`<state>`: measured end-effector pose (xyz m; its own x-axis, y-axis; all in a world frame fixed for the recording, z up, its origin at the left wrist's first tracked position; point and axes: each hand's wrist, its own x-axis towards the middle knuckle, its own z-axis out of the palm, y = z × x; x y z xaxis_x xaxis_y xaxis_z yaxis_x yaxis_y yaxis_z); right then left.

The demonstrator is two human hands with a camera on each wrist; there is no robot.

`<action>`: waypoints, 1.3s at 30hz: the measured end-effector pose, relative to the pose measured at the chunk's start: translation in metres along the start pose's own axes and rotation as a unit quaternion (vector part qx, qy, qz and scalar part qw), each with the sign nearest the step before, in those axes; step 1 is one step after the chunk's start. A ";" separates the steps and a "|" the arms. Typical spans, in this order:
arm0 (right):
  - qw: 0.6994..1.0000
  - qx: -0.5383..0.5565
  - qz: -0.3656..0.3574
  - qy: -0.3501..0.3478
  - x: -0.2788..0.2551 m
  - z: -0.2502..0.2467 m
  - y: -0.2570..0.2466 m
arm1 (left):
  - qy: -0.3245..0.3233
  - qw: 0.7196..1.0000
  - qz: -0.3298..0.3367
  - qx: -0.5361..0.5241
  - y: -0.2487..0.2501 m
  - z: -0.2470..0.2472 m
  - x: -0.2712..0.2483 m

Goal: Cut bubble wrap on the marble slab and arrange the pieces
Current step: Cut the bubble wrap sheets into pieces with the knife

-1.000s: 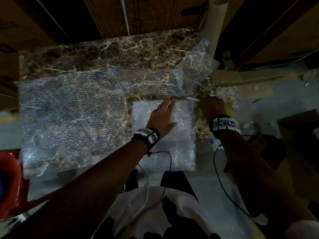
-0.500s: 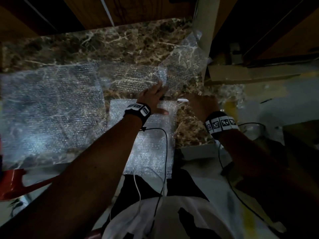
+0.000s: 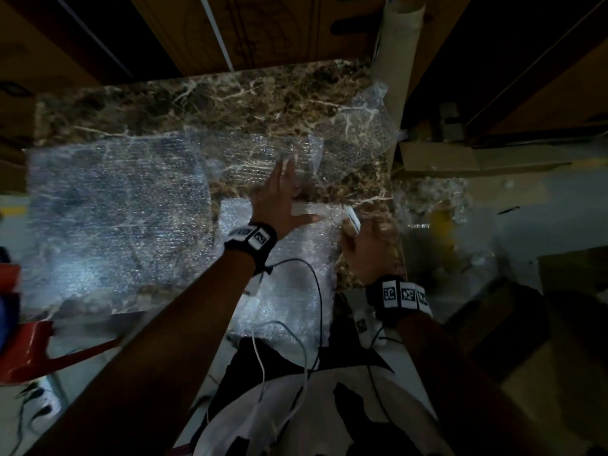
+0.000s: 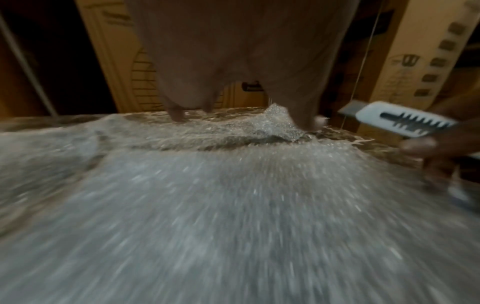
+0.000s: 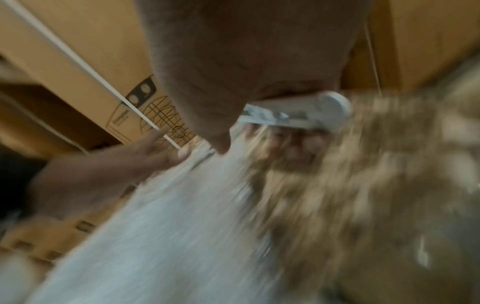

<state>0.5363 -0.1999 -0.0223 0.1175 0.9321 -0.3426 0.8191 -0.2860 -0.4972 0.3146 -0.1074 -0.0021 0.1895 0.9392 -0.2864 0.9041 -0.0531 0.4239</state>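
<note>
A brown marble slab (image 3: 246, 97) carries a large bubble wrap sheet (image 3: 115, 218) on its left and a narrow strip (image 3: 243, 159) across the middle. A thicker white piece (image 3: 289, 274) hangs over the near edge. My left hand (image 3: 283, 189) reaches over the white piece, fingers straight, with fingertips (image 4: 179, 117) touching the strip, whose corner is lifted beside them. My right hand (image 3: 362, 245) grips a white utility cutter (image 3: 352, 220) at the white piece's far right corner. The cutter (image 4: 405, 121) points toward my left hand; its handle (image 5: 306, 115) shows under my right palm.
A cardboard tube (image 3: 398, 44) leans at the slab's far right corner, with more wrap (image 3: 365, 126) draped by it. Cardboard boxes (image 3: 263, 28) stand behind. Crumpled wrap (image 3: 431, 199) lies on the floor to the right, and a red object (image 3: 29, 350) sits at the lower left.
My left hand slid forward off the white piece to the strip behind it. My right hand with the cutter drew back toward me, to the white piece's corner.
</note>
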 end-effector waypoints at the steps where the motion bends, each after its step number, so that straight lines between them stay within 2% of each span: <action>1: 0.999 0.026 0.029 -0.026 -0.009 0.012 -0.005 | 0.021 0.999 -0.047 0.009 -0.010 0.000 -0.019; 4: 0.994 0.054 0.081 -0.044 -0.033 0.039 -0.021 | 0.057 0.974 -0.218 0.028 -0.043 0.002 -0.084; 6: 0.994 0.052 0.090 -0.041 -0.045 0.053 -0.032 | 0.005 0.953 -0.303 0.011 -0.064 0.004 -0.119; 7: 0.994 0.051 0.088 -0.048 -0.050 0.060 -0.037 | -0.027 0.948 -0.318 -0.009 -0.072 0.005 -0.131; 9: 0.990 0.078 0.092 -0.071 -0.059 0.074 -0.044 | -0.056 0.946 -0.313 -0.059 -0.091 0.011 -0.143; 11: 0.983 0.130 0.114 -0.062 -0.068 0.081 -0.049 | -0.065 0.942 -0.304 -0.128 -0.107 0.013 -0.146; 13: 0.978 0.157 0.136 -0.020 -0.080 0.080 -0.054 | -0.057 0.931 -0.291 -0.212 -0.116 0.008 -0.147; 17: 0.967 0.177 0.167 0.078 -0.106 0.075 -0.050 | -0.137 0.915 -0.196 -0.325 -0.117 -0.011 -0.151; 18: 0.964 0.185 0.169 0.093 -0.110 0.073 -0.047 | -0.153 0.902 -0.177 -0.364 -0.119 -0.014 -0.152; 21: 0.945 0.247 0.200 0.076 -0.118 0.059 -0.048 | -0.158 0.856 -0.139 -0.472 -0.127 -0.026 -0.158; 23: 0.920 0.313 0.231 0.056 -0.117 0.047 -0.046 | -0.153 0.836 -0.139 -0.507 -0.134 -0.035 -0.160; 26: 0.879 0.400 0.256 0.036 -0.113 0.038 -0.040 | -0.183 0.813 -0.116 -0.541 -0.147 -0.047 -0.160; 29: 0.882 0.403 0.242 0.028 -0.124 0.028 -0.063 | -0.239 0.823 -0.074 -0.510 -0.156 -0.058 -0.161; 32: 0.921 0.311 0.236 0.015 -0.127 0.029 -0.076 | -0.261 0.857 -0.034 -0.442 -0.166 -0.061 -0.166; 35: 0.941 0.233 0.244 0.028 -0.121 0.039 -0.086 | -0.247 0.883 -0.049 -0.395 -0.180 -0.057 -0.166; 39: 0.974 0.026 0.218 0.049 -0.110 0.045 -0.105 | -0.256 0.895 -0.079 -0.358 -0.190 -0.051 -0.166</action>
<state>0.4122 -0.2824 0.0317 0.5037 0.7349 -0.4541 0.6496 -0.6687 -0.3617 0.0914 -0.2358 0.0085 0.3969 0.6283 -0.6691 0.4934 0.4687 0.7327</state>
